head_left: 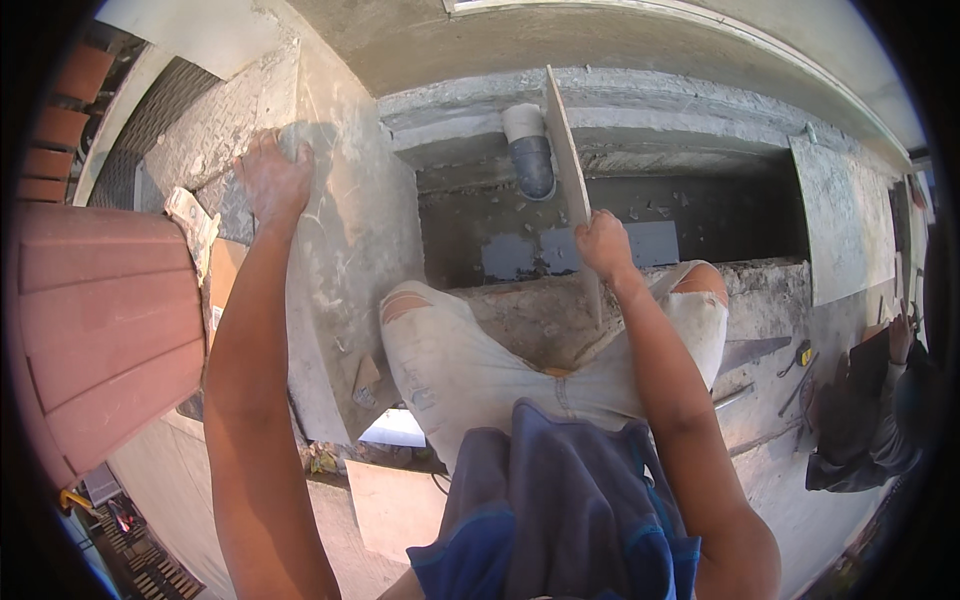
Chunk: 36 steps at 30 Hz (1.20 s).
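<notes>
Fingers of my right hand [604, 245] are wrapped around the edge of a board [569, 160]; those of my left hand [275, 182] lie flat, thumb apart. Before me stretches a concrete trough [762, 280], wet at the bottom; left of it rises the rough wall [350, 215] under my left palm. The board stands on edge across the trough, its near end at the near rim [520, 308]. I judge it thin, stiff, fairly light, perhaps brittle at the corners, so mid-edge suits a hold. Open room lies rightward inside the trough; leftward, the grey-and-white pipe [533, 165] sits just beside it.
</notes>
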{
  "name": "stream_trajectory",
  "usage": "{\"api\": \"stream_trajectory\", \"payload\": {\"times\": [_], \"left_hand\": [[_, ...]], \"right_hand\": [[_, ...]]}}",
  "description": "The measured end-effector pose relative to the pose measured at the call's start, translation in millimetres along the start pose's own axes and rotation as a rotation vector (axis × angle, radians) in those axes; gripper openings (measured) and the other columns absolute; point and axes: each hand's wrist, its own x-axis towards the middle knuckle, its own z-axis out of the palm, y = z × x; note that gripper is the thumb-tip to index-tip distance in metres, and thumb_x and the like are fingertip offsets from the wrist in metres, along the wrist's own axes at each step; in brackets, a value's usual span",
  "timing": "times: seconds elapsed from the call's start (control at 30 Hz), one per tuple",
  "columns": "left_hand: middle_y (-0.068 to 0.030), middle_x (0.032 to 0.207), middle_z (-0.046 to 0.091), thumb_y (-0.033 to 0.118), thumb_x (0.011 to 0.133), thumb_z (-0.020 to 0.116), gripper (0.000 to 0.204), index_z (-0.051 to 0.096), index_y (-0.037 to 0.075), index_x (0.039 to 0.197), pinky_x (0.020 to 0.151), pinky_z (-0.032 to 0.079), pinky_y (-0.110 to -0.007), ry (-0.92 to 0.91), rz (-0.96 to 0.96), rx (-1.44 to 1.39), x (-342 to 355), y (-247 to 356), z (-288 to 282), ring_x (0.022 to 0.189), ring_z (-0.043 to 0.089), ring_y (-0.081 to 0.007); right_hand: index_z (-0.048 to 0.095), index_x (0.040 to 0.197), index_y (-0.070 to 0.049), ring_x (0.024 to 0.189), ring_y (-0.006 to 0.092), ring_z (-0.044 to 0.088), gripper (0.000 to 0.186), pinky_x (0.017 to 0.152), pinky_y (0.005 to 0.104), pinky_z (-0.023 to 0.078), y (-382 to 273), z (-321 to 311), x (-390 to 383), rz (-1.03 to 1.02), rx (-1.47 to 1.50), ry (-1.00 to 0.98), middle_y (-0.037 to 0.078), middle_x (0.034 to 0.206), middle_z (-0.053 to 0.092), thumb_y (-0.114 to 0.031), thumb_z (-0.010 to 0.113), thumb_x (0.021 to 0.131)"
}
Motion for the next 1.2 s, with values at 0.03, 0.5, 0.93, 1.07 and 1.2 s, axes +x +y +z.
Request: {"api": "stream_trajectory", "payload": {"times": [0.03,0.5,0.93,1.07,1.2], "left_hand": [[-0.0154,0.139,0.05,0.044,0.088,0.057,0.062,0.052,0.003,0.134,0.118,0.019,-0.047,0.015,0.008,-0.001,-0.8,-1.7,1.1,0.135,0.041,-0.0261],[-0.0144,0.136,0.053,0.043,0.088,0.059,0.058,0.053,0.005,0.131,0.116,0.021,-0.046,0.028,0.039,-0.008,3.7,-5.1,6.9,0.131,0.046,-0.026],[-0.0146,0.135,0.054,0.042,0.088,0.059,0.057,0.053,0.005,0.131,0.115,0.022,-0.047,0.069,0.039,-0.002,3.1,-11.3,12.3,0.13,0.046,-0.0263],[-0.0144,0.135,0.054,0.043,0.088,0.059,0.057,0.054,0.006,0.13,0.116,0.021,-0.047,0.09,0.05,0.004,3.2,-11.7,14.2,0.13,0.046,-0.0261],[-0.0135,0.134,0.054,0.043,0.088,0.059,0.056,0.054,0.006,0.13,0.117,0.021,-0.047,0.067,0.035,-0.006,2.9,-12.9,14.6,0.13,0.047,-0.0257]], "right_hand": [[0.064,0.093,0.007,0.099,0.0439,0.061,0.027,0.087,0.0494,0.049,-0.9,-0.4,-0.2,0.002,-0.006,-0.017,0.027,0.102,0.062,-0.018,0.058,0.084],[0.064,0.093,0.008,0.097,0.045,0.061,0.027,0.087,0.0499,0.049,3.2,-3.9,-7.5,0.014,0.042,0.01,0.027,0.1,0.063,-0.017,0.056,0.084],[0.065,0.095,0.007,0.099,0.0452,0.061,0.03,0.088,0.0493,0.05,-9.4,-2.0,-9.6,0.061,0.011,-0.06,0.028,0.105,0.062,-0.02,0.055,0.087],[0.065,0.092,0.007,0.099,0.0454,0.061,0.029,0.088,0.0494,0.049,-5.2,-3.2,-9.0,0.034,0.021,-0.042,0.028,0.103,0.062,-0.019,0.055,0.086],[0.065,0.09,0.008,0.099,0.0453,0.061,0.029,0.087,0.0493,0.049,-4.0,-2.6,-7.8,0.052,0.04,-0.055,0.028,0.102,0.063,-0.019,0.055,0.086]]}}
